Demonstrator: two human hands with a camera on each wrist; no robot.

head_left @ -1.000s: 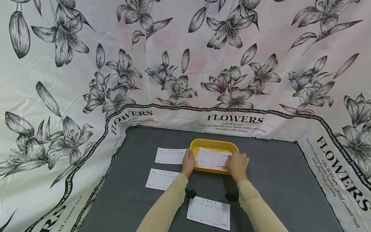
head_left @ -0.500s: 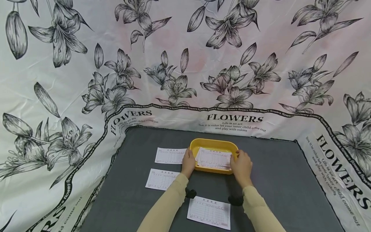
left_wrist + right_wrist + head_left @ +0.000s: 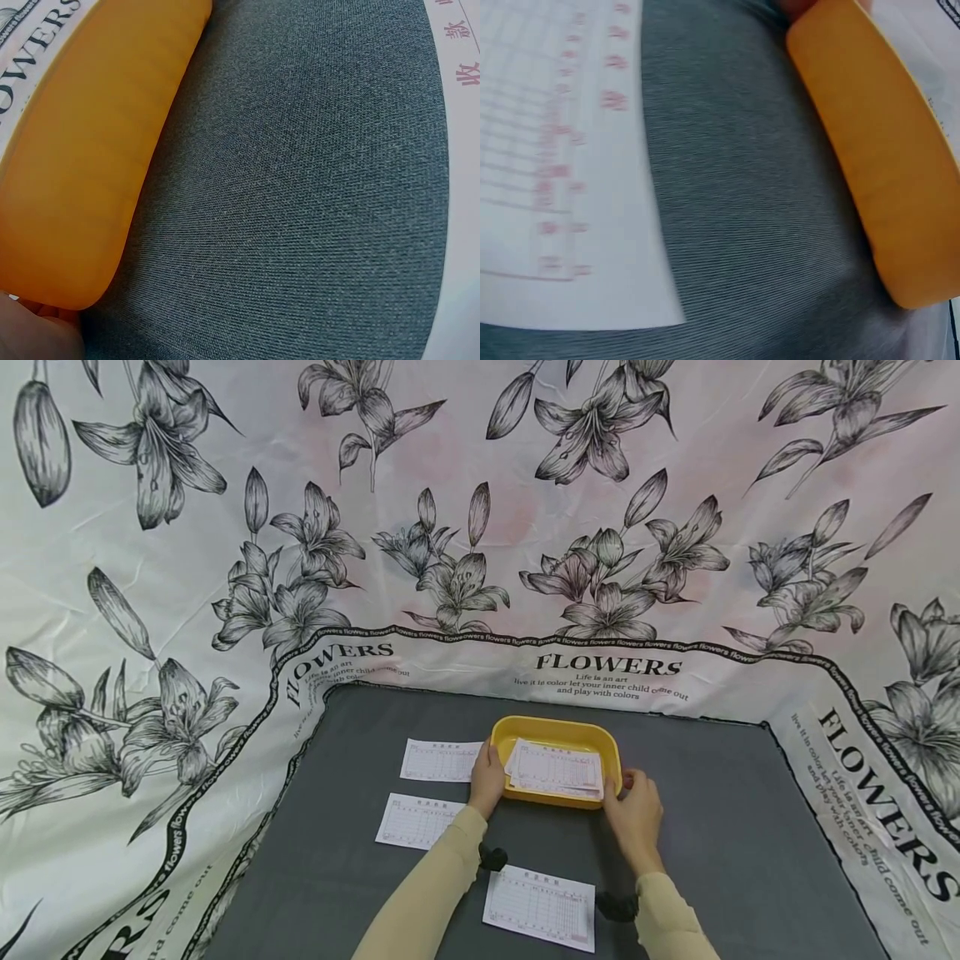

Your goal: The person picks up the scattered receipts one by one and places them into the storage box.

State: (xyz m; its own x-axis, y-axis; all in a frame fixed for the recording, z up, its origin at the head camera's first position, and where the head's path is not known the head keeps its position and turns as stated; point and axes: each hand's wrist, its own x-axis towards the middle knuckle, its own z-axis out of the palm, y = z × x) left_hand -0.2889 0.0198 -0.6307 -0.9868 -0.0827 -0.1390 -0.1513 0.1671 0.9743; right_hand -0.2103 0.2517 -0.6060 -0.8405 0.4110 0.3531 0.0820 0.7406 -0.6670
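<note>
Red-printed slip (image 3: 570,165) near tray (image 3: 877,157)

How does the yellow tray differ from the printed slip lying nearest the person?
The yellow tray has raised walls; the nearest slip is flat. The tray is yellow, while the slip is white with reddish print. The left hand holds the tray, but no hand touches the slip. Both are roughly rectangular.

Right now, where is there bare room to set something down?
Bare table lies right of the right hand, and between the left-side papers and flowered cloth. Crowded: around the yellow tray, held by the left hand.
</note>
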